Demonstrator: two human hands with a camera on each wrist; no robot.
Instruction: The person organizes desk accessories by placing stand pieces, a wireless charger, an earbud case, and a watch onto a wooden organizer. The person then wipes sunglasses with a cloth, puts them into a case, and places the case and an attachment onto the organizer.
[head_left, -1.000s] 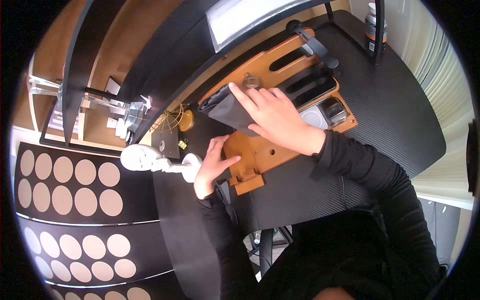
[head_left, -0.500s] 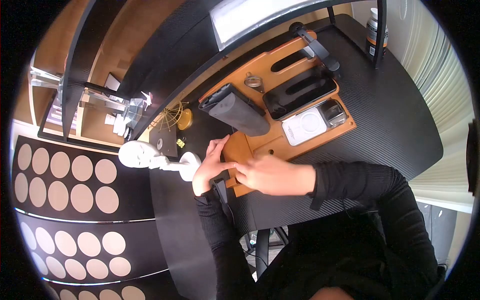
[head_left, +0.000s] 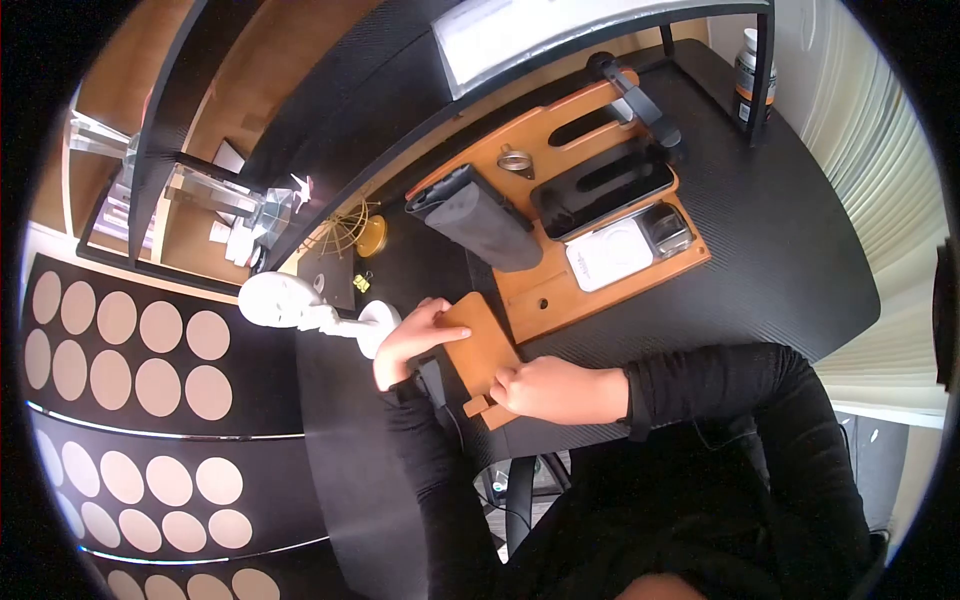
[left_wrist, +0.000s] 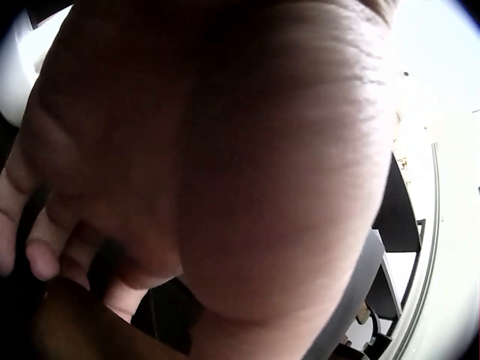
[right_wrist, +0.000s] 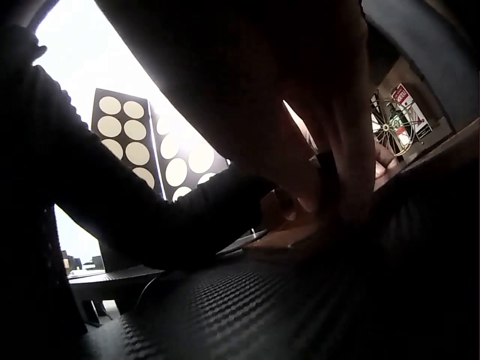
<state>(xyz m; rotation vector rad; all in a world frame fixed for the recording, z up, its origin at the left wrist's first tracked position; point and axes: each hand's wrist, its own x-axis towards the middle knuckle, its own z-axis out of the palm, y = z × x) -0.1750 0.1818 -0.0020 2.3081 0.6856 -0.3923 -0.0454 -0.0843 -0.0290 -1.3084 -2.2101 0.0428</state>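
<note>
A flat orange-brown wooden panel (head_left: 477, 340) with a small ledge at its near end lies at the front left of the desk. My left hand (head_left: 412, 338) holds its left edge, thumb over the top face and fingers at the far side. With curled fingers my right hand (head_left: 560, 388) grips the near right end beside the ledge. In the right wrist view the panel's end (right_wrist: 285, 244) shows low over the ribbed desk top. Close by, to the right, is a wooden desk organizer (head_left: 530, 318), a gap between it and the panel.
The organizer bears a dark grey case (head_left: 485, 230), a glossy black slab (head_left: 600, 190), a white tray-like piece (head_left: 608, 258) and a silver round item (head_left: 515, 160). A white figurine (head_left: 378, 325) stands left of my left hand. A black shelf frame (head_left: 600, 20) spans the back.
My right hand left the dark case and came down to the wooden panel. The panel has since moved toward me, away from the organizer, with both hands on it.
</note>
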